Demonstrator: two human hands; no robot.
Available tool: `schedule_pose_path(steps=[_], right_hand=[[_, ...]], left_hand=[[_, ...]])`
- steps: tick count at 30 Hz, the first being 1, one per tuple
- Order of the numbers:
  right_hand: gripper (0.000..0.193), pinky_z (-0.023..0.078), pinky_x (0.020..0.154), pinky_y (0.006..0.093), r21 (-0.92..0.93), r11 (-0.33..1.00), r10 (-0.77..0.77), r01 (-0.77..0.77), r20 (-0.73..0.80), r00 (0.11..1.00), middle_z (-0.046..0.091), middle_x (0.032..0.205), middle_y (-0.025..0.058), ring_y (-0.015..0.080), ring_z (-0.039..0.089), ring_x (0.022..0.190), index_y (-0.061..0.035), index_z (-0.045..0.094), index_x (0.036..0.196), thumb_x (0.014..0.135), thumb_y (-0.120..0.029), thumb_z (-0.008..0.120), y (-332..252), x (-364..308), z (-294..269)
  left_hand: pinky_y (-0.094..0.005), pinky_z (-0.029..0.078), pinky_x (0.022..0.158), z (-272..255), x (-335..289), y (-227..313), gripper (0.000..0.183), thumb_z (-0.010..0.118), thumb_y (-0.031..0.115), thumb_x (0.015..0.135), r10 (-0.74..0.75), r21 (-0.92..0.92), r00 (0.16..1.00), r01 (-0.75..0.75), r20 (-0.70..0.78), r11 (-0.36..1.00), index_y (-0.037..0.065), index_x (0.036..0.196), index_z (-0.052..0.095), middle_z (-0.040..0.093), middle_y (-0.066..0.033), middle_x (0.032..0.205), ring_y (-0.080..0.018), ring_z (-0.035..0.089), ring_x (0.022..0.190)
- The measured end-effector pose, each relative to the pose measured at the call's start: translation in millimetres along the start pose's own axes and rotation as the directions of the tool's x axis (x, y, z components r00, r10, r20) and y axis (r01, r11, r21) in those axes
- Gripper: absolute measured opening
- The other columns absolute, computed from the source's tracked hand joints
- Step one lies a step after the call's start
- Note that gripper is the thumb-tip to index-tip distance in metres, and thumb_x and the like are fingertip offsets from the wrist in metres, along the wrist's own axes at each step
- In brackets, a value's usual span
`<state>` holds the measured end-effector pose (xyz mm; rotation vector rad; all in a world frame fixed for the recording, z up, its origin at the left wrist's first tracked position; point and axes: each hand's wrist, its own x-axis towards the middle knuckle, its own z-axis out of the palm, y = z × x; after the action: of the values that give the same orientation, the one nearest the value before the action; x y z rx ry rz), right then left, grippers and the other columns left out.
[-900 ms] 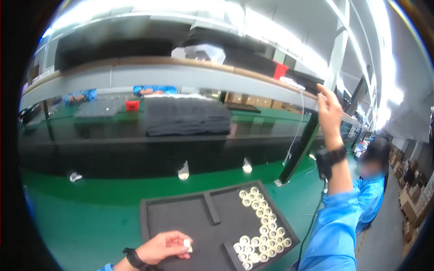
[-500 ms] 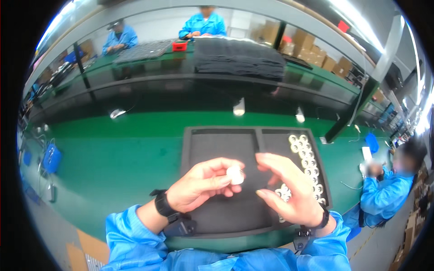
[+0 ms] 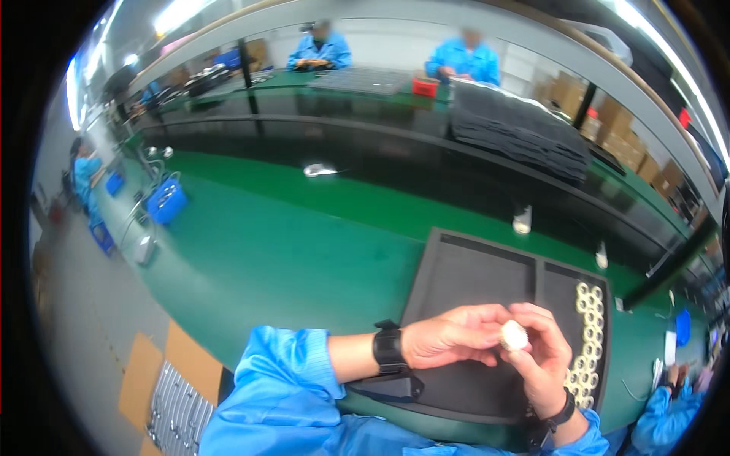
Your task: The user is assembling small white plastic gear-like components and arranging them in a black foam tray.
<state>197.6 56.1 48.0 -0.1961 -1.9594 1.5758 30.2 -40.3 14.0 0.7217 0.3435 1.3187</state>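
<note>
A small white round part with a ridged edge is pinched between my two hands, above the black tray. My left hand comes in from the left, its fingertips closed at the part's left side. My right hand curls its thumb and fingers round the other side. Several pale ring-shaped parts lie in rows in the tray's right compartment. My right hand and wrist hide some of that compartment's lower left.
The tray lies on a green table. A blue basket stands at the left edge. On the floor is an open cardboard box with metal parts. A slanted post rises at right. Co-workers in blue sit across and at right.
The view has turned left, so the tray appears farther right. My right hand, open and apart before, has closed on the white part that my left hand was holding.
</note>
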Motion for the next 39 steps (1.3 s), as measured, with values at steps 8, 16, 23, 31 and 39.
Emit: schedule_pose_path(steps=[8,16,23,31,39], right_hand=[[0.036,0.047,0.081,0.0363,-0.534,0.749,-0.261,0.392,0.305,0.916,0.063,0.100,0.0122,0.0273,0.058,0.092,-0.0012,0.062,0.101,0.069,-0.008,0.077,-0.8,11.1,1.0],[0.040,0.050,0.073,0.0270,-0.258,0.966,0.068,-0.034,0.122,0.990,0.061,0.100,0.0128,0.0175,0.060,0.086,0.0004,0.061,0.112,0.076,-0.011,0.074,4.5,2.7,-2.1],[0.047,0.051,0.070,0.0299,0.459,0.815,0.372,-0.355,0.055,0.927,0.060,0.115,0.0196,0.0206,0.061,0.079,0.0020,0.052,0.125,0.084,-0.017,0.068,18.7,13.3,-17.3],[0.052,0.048,0.071,0.0289,0.772,0.542,0.336,-0.331,0.162,0.928,0.056,0.119,0.0172,0.0200,0.058,0.082,0.0004,0.045,0.133,0.089,-0.021,0.062,32.5,24.7,-32.3],[0.047,0.047,0.069,0.0275,0.761,0.631,0.210,-0.151,0.020,0.978,0.056,0.121,0.0145,0.0164,0.057,0.082,-0.0056,0.050,0.130,0.085,-0.012,0.065,21.2,13.3,-32.0]], left_hand=[[-0.0245,0.048,0.080,-11.8,-14.8,16.3,0.036,0.063,0.026,0.092,-0.161,0.366,0.983,0.184,-0.094,0.912,0.003,0.118,0.052,0.061,-0.0032,0.104,-0.0093,0.059,0.091],[-0.0442,0.048,0.089,-197.8,-82.9,204.1,0.054,0.070,0.013,0.071,0.934,0.395,0.289,0.899,-0.210,-0.189,0.005,0.121,0.053,0.055,-0.0198,0.117,-0.0354,0.058,0.104],[-0.0414,0.041,0.104,-353.7,-139.0,250.9,0.087,0.076,0.023,0.062,0.787,0.399,0.321,0.911,-0.527,-0.104,0.011,0.140,0.040,0.050,-0.0166,0.134,-0.0392,0.050,0.119],[-0.0368,0.050,0.086,-301.9,-123.1,256.2,0.047,0.077,0.016,0.065,0.788,0.526,0.447,0.830,-0.424,-0.188,-0.001,0.107,0.065,0.067,-0.0186,0.101,-0.0313,0.065,0.096],[-0.0276,0.049,0.081,-103.9,-37.9,158.2,0.037,0.075,0.007,0.073,0.704,0.923,0.607,0.149,-0.369,0.356,0.002,0.105,0.057,0.062,-0.0045,0.096,-0.0130,0.060,0.090]])
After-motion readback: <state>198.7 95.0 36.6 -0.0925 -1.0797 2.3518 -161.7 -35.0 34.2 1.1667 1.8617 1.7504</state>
